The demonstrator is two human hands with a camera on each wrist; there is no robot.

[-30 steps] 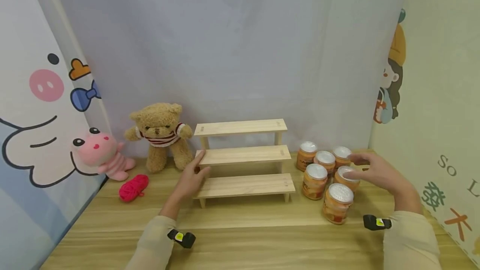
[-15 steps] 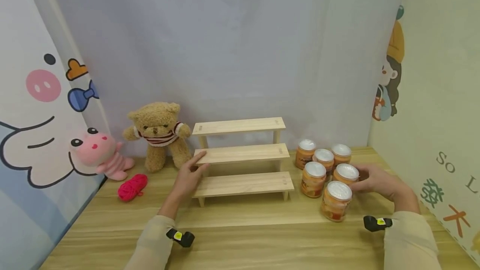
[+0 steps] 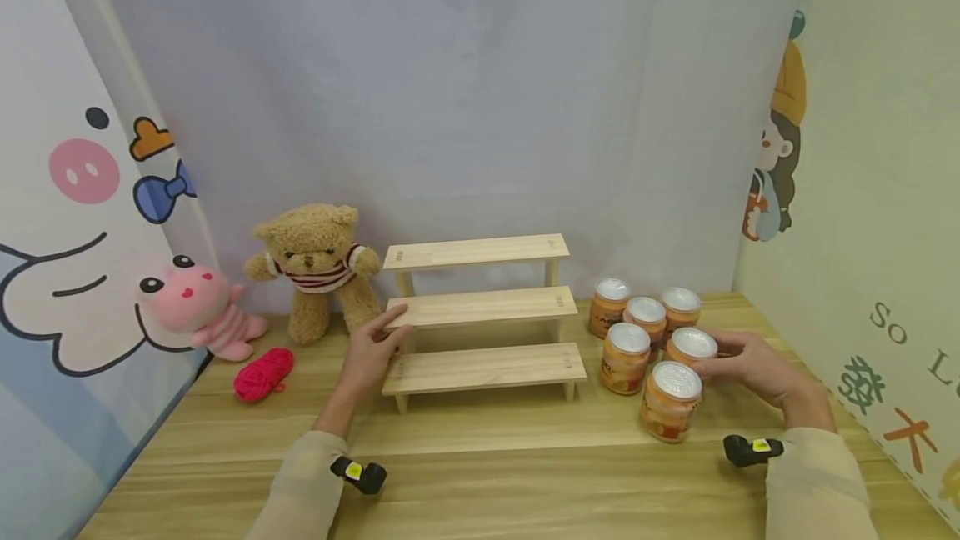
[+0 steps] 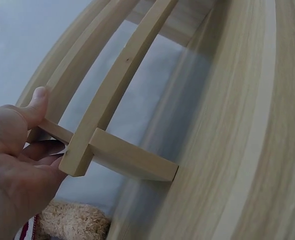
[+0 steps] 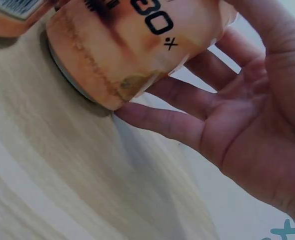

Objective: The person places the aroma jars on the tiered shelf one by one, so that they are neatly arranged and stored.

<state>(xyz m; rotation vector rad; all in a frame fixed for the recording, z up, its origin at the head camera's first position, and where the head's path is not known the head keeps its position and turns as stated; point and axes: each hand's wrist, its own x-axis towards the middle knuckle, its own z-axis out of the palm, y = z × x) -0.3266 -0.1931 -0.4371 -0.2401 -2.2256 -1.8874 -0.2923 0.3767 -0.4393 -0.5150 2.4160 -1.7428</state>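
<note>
Fingers (image 5: 160, 121) of your right hand (image 3: 759, 367) curl round an orange, silver-lidded cylindrical jar (image 3: 692, 345) beside five matching jars (image 3: 625, 363) on the wood-grain surface (image 3: 480, 494); your left hand (image 3: 367, 356) grips the pale wooden three-tier shelf (image 3: 487, 367); grasp made, no jar apparently lifted yet

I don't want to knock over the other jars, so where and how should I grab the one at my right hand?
Probably best to grip that jar around its round side wall, coming from the right, where your right hand is. It stands upright, and neighbouring jars crowd its front, left and back, so the right side looks freest.
</note>
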